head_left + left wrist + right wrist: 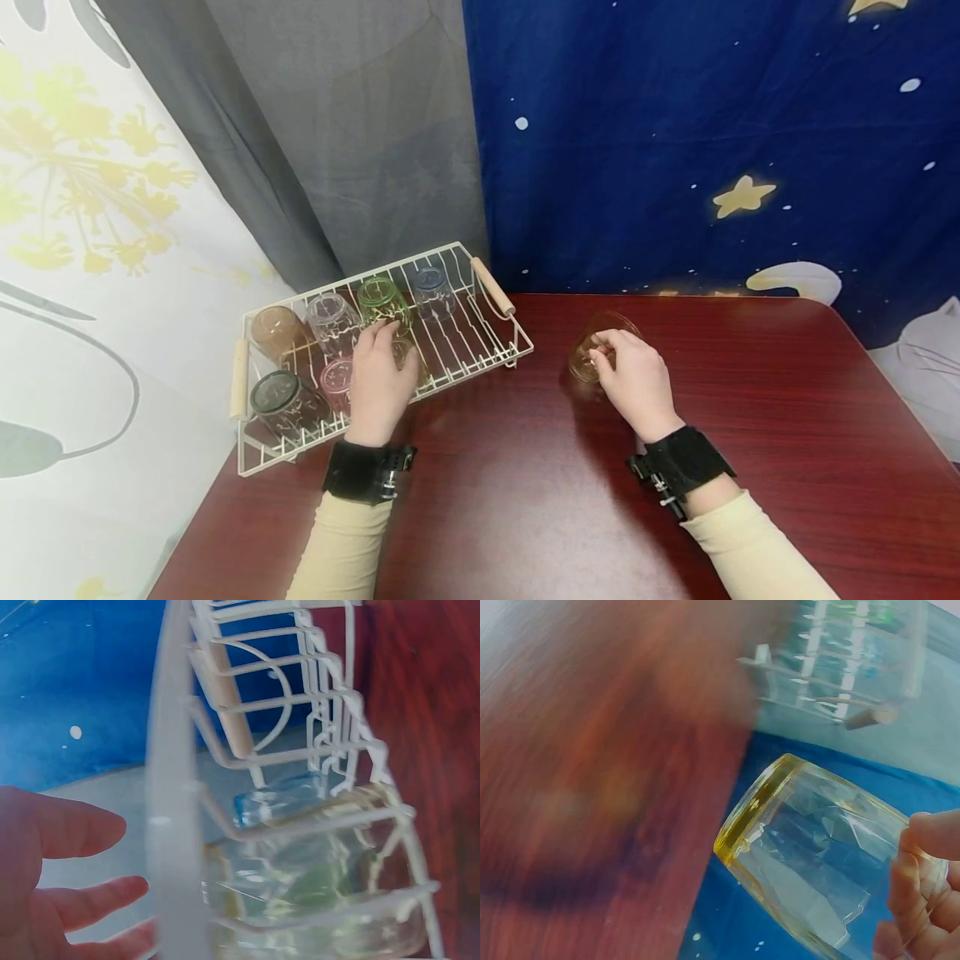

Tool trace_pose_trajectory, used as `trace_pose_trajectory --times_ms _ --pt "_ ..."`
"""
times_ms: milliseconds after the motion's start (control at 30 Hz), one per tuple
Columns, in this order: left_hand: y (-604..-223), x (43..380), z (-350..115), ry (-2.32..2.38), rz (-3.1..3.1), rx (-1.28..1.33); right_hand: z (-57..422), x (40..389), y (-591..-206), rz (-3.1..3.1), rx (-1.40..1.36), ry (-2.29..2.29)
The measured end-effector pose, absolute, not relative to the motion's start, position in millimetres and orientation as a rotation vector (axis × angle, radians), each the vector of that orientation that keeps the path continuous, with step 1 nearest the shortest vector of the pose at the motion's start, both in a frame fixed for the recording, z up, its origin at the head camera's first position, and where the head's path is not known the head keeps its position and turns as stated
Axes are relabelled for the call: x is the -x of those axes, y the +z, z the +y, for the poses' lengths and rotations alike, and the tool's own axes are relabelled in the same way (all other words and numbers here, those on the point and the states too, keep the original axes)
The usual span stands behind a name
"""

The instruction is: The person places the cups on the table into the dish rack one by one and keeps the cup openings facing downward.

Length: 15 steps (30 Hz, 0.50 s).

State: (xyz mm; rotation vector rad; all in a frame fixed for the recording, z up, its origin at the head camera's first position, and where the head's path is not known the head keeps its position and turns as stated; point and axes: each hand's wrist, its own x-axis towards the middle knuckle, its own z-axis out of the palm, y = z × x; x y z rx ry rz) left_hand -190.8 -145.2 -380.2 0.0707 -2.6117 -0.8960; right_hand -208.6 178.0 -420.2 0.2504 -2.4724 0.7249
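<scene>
My right hand (pixel 637 379) pinches the rim of a yellow-tinted glass tumbler (pixel 817 859), held tilted with its thick base away from the fingers. In the head view this tumbler is right of the white wire rack (pixel 480 364), above the table. My left hand (pixel 381 379) hovers over the rack's front with fingers spread and relaxed. Partly hidden beside it is a pale yellowish glass (pixel 415 367). The left wrist view shows the fingers (pixel 82 825) apart from the rack, holding nothing.
Several upside-down glasses stand in the rack: brown (pixel 277 329), clear (pixel 333 321), green (pixel 381 293), blue (pixel 433 292), dark grey (pixel 279 396) and pink (pixel 337 377). The rack has wooden handles (pixel 492 287). Curtains (pixel 637 167) hang behind the red-brown table (pixel 495 517).
</scene>
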Motion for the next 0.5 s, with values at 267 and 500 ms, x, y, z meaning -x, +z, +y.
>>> trace_pose_trajectory --times_ms 267,500 --pt "-364.0 185.1 -134.9 -0.949 -2.551 0.036 175.3 195.1 -399.9 -2.332 -0.172 0.998" --pt "-354.7 181.7 -119.5 -1.048 -2.639 0.257 167.9 177.2 -381.2 -2.23 -0.056 1.341"
